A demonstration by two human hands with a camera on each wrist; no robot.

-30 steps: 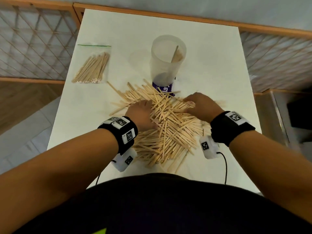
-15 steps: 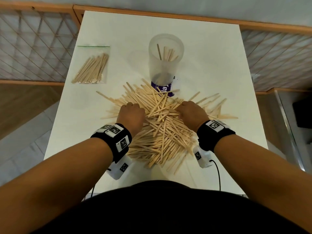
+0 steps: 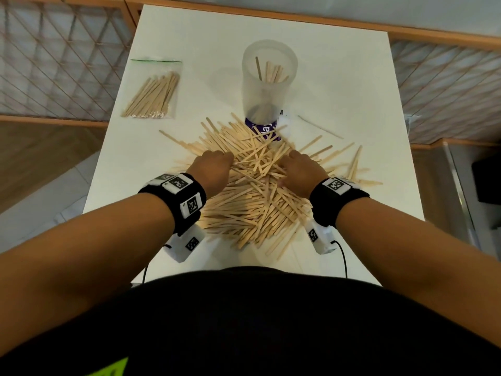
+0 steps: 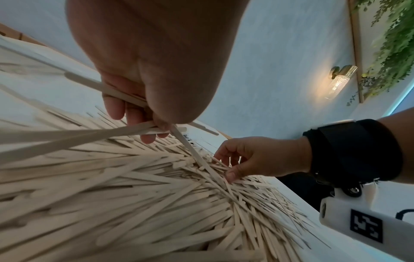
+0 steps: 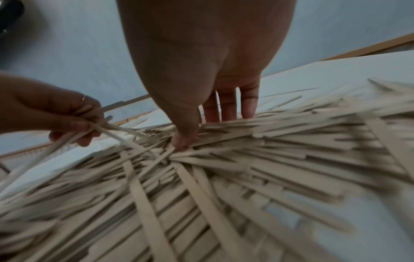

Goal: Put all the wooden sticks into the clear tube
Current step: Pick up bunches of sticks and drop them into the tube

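While head view hides fingers, wrist views show left hand (image 4: 143,74) clutching sticks (image 4: 125,131), right hand (image 5: 201,70) loose on pile (image 3: 254,191)

1. The left hand (image 3: 214,169) hides its own curled fingers in the head view.
2. The pile of wooden sticks (image 5: 246,186) blurs in the right wrist view.
3. Sticks cover the clear tube (image 3: 267,85) base label; its text is unreadable.

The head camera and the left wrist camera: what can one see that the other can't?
Only the head view shows the clear tube with some sticks standing in it and the bag of sticks. Only the left wrist view shows the left hand gripping a few sticks, and a wall lamp. Both show the stick pile and the right hand.
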